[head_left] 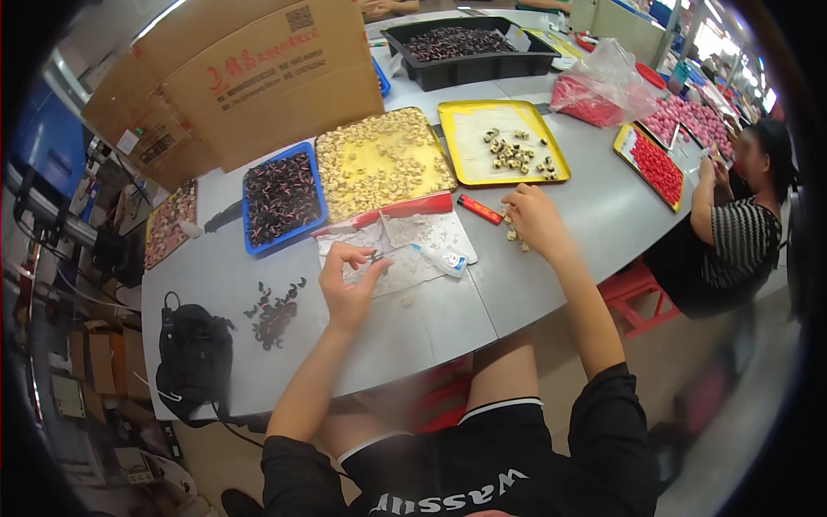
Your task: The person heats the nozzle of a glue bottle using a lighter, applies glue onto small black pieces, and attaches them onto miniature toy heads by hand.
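Note:
My left hand (346, 283) is raised above a glue-smeared white sheet (405, 274), thumb and forefinger pinched on a small dark piece (376, 256). A small squeeze bottle (445, 261) with a light blue tip, probably glue, lies on the sheet right of that hand. My right hand (536, 219) reaches down to a few small cream pieces (512, 231) on the table, its fingers bent together; whatever is between the fingertips is hidden. Beside it lies a flat red stick-shaped item (480, 209). Loose dark curved pieces (276, 317) are heaped left of my left hand.
Beyond the sheet stand a blue tray (324, 215) of dark pieces, a yellow tray (448, 164) of cream pieces and another yellow tray (547, 110) with black-and-cream pieces. A cardboard box (267, 86) rises behind. A black bag (196, 353) sits left; another person (732, 215) works at right.

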Available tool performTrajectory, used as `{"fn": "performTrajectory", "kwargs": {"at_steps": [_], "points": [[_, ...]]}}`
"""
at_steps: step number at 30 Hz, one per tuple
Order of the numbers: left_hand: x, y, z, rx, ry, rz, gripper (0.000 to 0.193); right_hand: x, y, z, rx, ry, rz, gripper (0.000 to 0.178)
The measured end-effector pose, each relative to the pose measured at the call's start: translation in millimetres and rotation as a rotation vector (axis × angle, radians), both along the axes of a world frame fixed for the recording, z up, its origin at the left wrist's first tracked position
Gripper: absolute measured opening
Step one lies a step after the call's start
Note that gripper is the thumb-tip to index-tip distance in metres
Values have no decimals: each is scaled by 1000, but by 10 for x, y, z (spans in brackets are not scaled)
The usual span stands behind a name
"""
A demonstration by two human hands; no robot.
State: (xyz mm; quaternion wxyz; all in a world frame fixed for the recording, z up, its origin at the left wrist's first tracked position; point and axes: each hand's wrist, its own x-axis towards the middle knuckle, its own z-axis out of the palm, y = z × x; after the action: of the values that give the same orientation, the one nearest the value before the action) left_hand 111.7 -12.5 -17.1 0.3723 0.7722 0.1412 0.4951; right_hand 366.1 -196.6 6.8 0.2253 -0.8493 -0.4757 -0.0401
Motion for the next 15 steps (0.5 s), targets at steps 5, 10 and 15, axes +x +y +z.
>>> {"fn": "performTrajectory", "kwargs": {"at_steps": [5, 10, 15], "points": [[-4, 12, 22, -8, 2, 1, 33, -51, 48, 96, 71, -19, 14, 20], [-46, 27, 41, -23, 32, 51, 31, -178, 450, 328, 454, 351, 280, 13], [-27, 61, 22, -58, -24, 51, 28, -684, 878, 441, 433, 890, 524, 11]]}}
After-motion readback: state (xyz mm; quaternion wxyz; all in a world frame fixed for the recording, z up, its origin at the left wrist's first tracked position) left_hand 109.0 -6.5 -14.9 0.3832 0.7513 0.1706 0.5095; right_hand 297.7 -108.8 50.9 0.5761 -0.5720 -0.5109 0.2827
